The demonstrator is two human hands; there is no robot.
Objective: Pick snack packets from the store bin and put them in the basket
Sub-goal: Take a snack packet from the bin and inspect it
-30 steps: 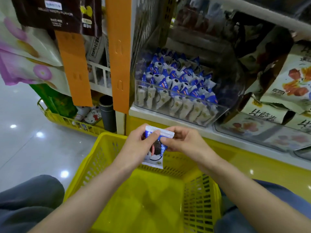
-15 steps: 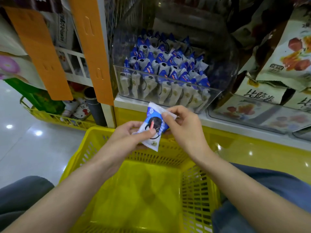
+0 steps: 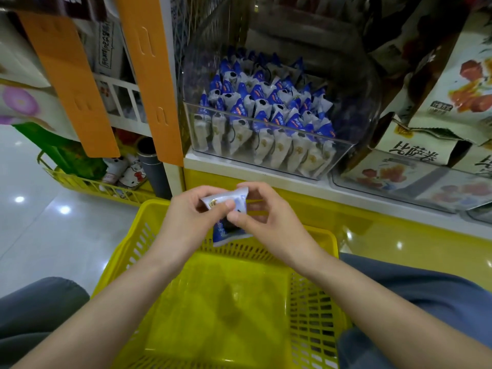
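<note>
Packet: blue-white, pinched by fingers of left hand and right hand, above yellow basket. Bin: clear, on shelf, full of packets.

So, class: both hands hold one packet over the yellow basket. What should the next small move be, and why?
Probably lower the snack packet a little and let go. The left hand and right hand both pinch it over the far edge of the basket, whose floor shows no packets, so this one is not yet delivered. The bin holds plenty more.
</note>
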